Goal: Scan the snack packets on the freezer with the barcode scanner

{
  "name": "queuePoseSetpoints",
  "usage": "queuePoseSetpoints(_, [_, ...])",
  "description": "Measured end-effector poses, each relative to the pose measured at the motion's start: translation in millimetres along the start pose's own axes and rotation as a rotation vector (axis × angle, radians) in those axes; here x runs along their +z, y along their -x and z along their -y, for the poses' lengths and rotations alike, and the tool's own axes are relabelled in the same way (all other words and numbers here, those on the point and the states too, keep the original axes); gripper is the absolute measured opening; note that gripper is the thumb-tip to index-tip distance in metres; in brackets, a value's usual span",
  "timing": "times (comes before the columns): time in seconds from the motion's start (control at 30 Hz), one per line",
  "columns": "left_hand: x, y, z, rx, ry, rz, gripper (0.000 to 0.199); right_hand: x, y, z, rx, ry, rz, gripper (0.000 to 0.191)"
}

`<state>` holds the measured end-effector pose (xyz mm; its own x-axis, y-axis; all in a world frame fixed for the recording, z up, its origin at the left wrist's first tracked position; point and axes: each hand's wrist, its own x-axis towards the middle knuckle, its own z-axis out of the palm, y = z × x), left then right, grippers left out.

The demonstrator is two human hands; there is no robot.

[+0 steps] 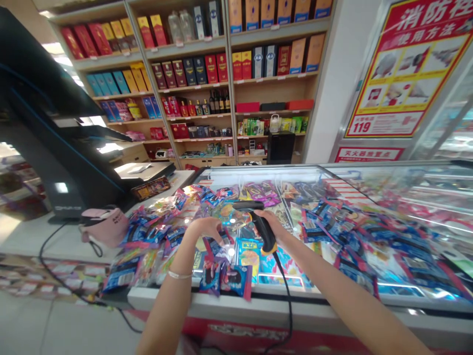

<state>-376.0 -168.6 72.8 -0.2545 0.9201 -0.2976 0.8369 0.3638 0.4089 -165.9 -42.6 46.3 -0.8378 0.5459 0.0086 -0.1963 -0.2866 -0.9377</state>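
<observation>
My right hand (271, 224) grips the handle of a black-and-yellow barcode scanner (264, 229) above the glass freezer top. The scanner's head points left, and its cable hangs down over the front edge. My left hand (205, 229), with a light bracelet at the wrist, curls its fingers around a small dark blue and pink snack packet (221, 242); the grip is partly blurred. Just below, two blue-and-pink packets (236, 280) lie at the freezer's front edge. Beneath the scanner, a yellow and blue package (249, 256) shows through the glass.
More blue snack packets spread in piles on the left (148, 229) and right (340, 222) of the freezer. A pink pouch (104, 226) and a black checkout terminal (70, 158) stand on the left counter (29, 241). Boxed goods fill shelves (185, 88) behind.
</observation>
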Motion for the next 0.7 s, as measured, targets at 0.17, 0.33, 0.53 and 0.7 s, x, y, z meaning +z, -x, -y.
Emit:
queuePoseSetpoints(0.17, [6.3,-5,22,0.061,0.282,-0.214,0.048,-2,10,0,-0.009,0.046,0.046,0.034])
queuePoseSetpoints(0.33, [17.9,-25,28,0.023,0.592,-0.349,0.047,0,17,-2,0.006,0.123,0.106,0.037])
queuePoseSetpoints(0.53, [20.8,-38,31,-0.028,0.879,-0.48,0.056,-2,14,-3,-0.001,0.188,0.122,0.039])
queuePoseSetpoints(0.7, [19.0,-34,33,0.067,0.993,-0.47,0.061,-2,17,1,-0.037,0.259,0.113,0.036])
